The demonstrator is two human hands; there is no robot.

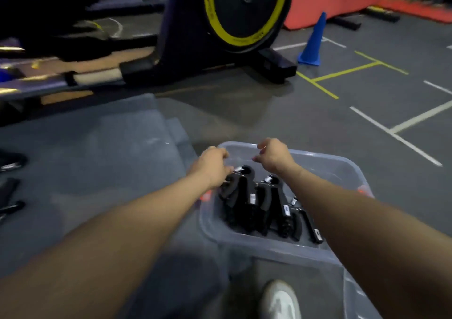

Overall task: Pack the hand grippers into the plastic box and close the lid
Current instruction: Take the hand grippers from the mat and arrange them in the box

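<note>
Dim indoor light; the whole view was soft with motion blur, wide-angle bending at the edges, shadows muddy.

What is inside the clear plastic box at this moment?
Black hand grippers lie side by side in the plastic box. The left hand covers part of the leftmost one, and the right forearm hides the box's right side.
</note>
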